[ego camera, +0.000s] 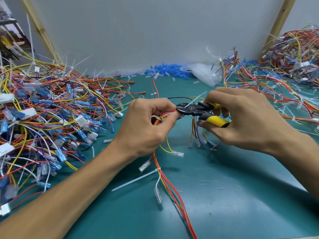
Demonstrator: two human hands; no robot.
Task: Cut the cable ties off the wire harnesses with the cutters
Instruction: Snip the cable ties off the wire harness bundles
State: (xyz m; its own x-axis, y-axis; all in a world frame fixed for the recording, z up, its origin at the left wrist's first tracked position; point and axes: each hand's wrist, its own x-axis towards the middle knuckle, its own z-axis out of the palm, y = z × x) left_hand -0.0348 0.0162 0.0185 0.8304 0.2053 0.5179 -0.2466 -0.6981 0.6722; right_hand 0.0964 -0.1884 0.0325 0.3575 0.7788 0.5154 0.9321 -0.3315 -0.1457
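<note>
My left hand (146, 125) grips a wire harness (170, 183) of red, yellow and white wires above the green mat. A white cable tie (156, 117) wraps the bundle just inside my curled fingers. My right hand (241, 116) holds the cutters (198, 110) by their yellow and black handles. The dark jaws point left and touch the wires beside my left fingertips. A white tie tail (196, 99) sticks up behind the jaws. Lower on the same harness sits another white cable tie (136, 180) with a long tail lying on the mat.
A large tangle of harnesses (43, 114) with blue and white connectors covers the left of the mat. More harnesses (284, 66) pile up at the right. Blue connector sleeves (165, 69) and a clear plastic bag (205, 73) lie by the back wall.
</note>
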